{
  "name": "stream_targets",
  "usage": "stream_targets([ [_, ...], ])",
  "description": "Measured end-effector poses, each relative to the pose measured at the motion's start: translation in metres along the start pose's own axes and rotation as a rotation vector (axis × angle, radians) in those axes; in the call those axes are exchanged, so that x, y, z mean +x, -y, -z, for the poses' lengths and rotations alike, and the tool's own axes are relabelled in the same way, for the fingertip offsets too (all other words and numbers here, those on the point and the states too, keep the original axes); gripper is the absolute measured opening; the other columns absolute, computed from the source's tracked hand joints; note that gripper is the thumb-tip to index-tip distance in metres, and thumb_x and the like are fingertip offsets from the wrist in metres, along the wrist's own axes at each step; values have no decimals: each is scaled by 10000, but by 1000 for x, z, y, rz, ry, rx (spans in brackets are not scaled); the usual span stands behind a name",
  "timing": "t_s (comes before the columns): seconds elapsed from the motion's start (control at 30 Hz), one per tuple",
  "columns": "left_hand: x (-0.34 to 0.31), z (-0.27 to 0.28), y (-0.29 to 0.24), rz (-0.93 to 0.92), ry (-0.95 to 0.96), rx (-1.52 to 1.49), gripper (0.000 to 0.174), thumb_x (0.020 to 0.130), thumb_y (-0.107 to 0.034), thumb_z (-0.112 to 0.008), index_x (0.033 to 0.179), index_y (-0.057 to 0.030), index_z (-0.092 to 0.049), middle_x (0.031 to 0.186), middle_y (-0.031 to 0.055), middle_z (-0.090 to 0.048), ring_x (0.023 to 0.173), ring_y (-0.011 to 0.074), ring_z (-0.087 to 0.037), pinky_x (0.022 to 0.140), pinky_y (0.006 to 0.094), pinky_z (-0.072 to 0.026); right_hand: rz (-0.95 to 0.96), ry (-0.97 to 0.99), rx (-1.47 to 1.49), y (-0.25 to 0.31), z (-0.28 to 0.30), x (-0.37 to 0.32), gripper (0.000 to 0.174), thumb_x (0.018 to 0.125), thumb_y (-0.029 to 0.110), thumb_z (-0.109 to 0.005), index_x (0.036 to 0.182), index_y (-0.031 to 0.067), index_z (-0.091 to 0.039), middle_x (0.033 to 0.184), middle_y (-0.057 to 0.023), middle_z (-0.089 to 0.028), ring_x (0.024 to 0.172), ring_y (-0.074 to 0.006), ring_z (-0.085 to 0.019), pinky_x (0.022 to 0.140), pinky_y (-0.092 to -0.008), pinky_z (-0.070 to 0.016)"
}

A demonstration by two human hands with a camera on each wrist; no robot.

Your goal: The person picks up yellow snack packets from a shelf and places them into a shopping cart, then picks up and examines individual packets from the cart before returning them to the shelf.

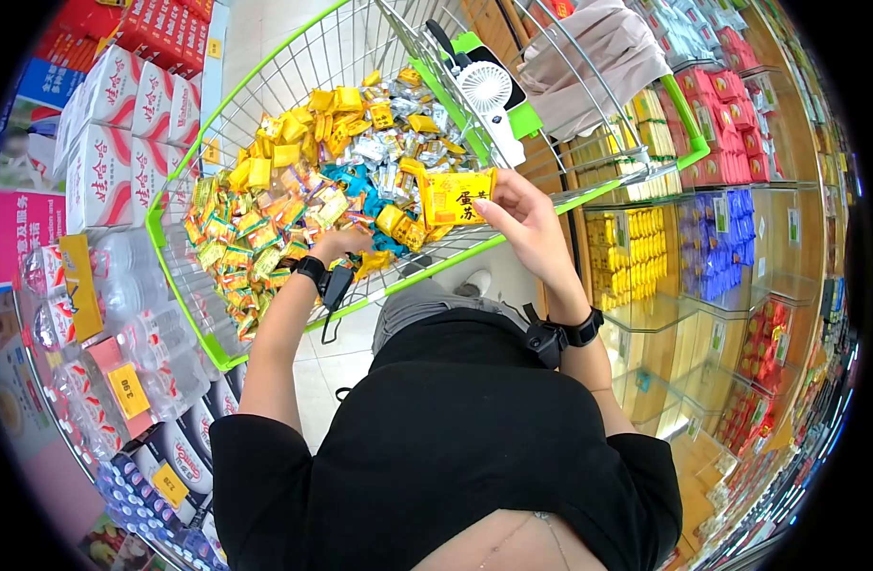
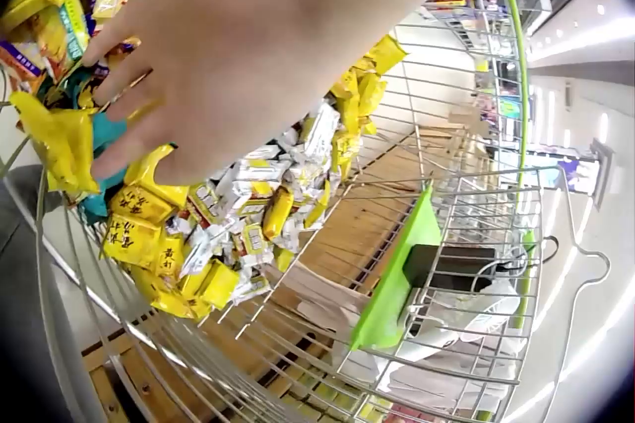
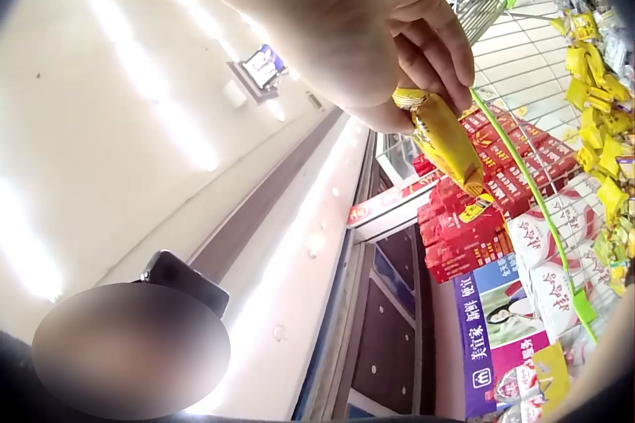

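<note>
My right hand point(image 1: 530, 226) pinches a yellow snack packet point(image 1: 446, 198) printed with dark characters, thumb on its front, held up over the near side of the shopping cart. Edge-on, the same packet point(image 3: 446, 140) shows between thumb and fingers in the right wrist view. Down in the cart's heap of wrapped snacks is my left hand point(image 1: 341, 246), its fingers spread among the packets. By its fingertips in the left wrist view lie a yellow packet point(image 2: 64, 140) and a teal wrapper point(image 2: 107, 133). More yellow packets point(image 2: 149, 244) sit beside that hand point(image 2: 213, 66).
The wire cart has a green rim point(image 1: 184, 152). A white handheld fan point(image 1: 486, 88) and a beige cloth bag point(image 1: 589, 67) are at the cart's child-seat end. Shelves of packets point(image 1: 632, 252) stand right; boxed drinks point(image 1: 103, 176) and bottles point(image 1: 156, 333) are stacked left.
</note>
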State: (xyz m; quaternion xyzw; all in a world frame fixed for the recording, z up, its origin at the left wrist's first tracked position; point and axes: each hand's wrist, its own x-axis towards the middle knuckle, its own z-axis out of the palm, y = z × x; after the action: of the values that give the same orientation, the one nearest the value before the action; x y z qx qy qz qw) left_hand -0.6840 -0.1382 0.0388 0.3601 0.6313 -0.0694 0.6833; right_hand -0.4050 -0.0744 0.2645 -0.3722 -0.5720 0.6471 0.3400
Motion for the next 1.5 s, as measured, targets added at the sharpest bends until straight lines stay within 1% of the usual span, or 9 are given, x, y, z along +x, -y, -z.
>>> stream_targets([
  [0.17, 6, -1, 15, -8, 135, 87, 464, 787, -396, -474, 1165, -126, -474, 1165, 50, -490, 1087, 257, -419, 812, 411, -409, 8, -25, -42, -4, -3, 1, 227, 786, 99, -577, 951, -20, -477, 695, -18, -532, 650, -44, -494, 584, -178, -400],
  [0.5, 31, -15, 20, -26, 193, 547, 444, 715, -296, -568, 1106, -92, -508, 1053, 107, -547, 978, 256, -490, 740, 365, -399, 24, -53, -47, -11, -11, 9, 246, 784, 101, -579, 960, -27, -466, 681, -14, -520, 612, -43, -466, 558, -181, -391],
  [0.57, 30, -16, 17, 38, 283, 540, 482, 734, -320, -551, 1172, -136, -473, 1221, 63, -435, 1088, 211, -424, 803, 362, -411, 35, -77, -39, -13, -14, 10, 254, 783, 105, -582, 964, -27, -461, 677, -12, -517, 611, -43, -464, 555, -183, -390],
  [0.7, 82, -15, 57, -47, 304, 646, 396, 772, -313, -507, 1120, -124, -514, 1130, 64, -514, 1050, 217, -457, 826, 349, -386, 31, -95, -48, -16, -18, 13, 268, 782, 113, -588, 970, -27, -458, 678, -12, -515, 614, -44, -464, 560, -187, -392],
  [0.73, 84, -20, 59, -1, 153, 578, 322, 763, -343, -468, 908, -107, -631, 1002, 93, -581, 904, 247, -516, 737, 369, -396, 30, -96, -51, -16, -19, 14, 271, 782, 116, -589, 972, -27, -458, 680, -13, -517, 617, -45, -465, 565, -188, -393],
  [1.03, 25, 3, 14, -157, 102, 461, 425, 804, -392, -389, 883, -53, -634, 958, 99, -605, 804, 249, -562, 695, 367, -424, 22, -166, -66, -17, -18, 5, 285, 783, 123, -590, 991, -23, -460, 682, -14, -521, 614, -50, -471, 565, -193, -395],
  [1.07, 71, 6, 46, -179, 80, 451, 404, 806, -376, -389, 866, -60, -633, 947, 100, -607, 806, 247, -558, 695, 374, -423, 18, -180, -64, -18, -16, 3, 290, 783, 123, -590, 996, -24, -460, 683, -14, -521, 613, -51, -475, 561, -194, -396],
  [1.33, -31, 51, -24, -268, -202, 307, 279, 815, -254, -423, 934, -83, -608, 896, 150, -595, 826, 272, -552, 733, 325, -430, 26, -231, -43, -14, 3, -13, 269, 789, 118, -579, 987, -26, -467, 693, -13, -530, 628, -51, -484, 577, -182, -391],
  [1.5, -130, 51, -90, -678, -368, -98, 348, 866, -252, -375, 1006, 0, -570, 957, 70, -592, 833, 137, -554, 769, 262, -416, 45, -229, -16, -6, 13, -23, 249, 794, 125, -573, 977, -16, -480, 698, -5, -527, 629, -44, -479, 578, -180, -385],
])
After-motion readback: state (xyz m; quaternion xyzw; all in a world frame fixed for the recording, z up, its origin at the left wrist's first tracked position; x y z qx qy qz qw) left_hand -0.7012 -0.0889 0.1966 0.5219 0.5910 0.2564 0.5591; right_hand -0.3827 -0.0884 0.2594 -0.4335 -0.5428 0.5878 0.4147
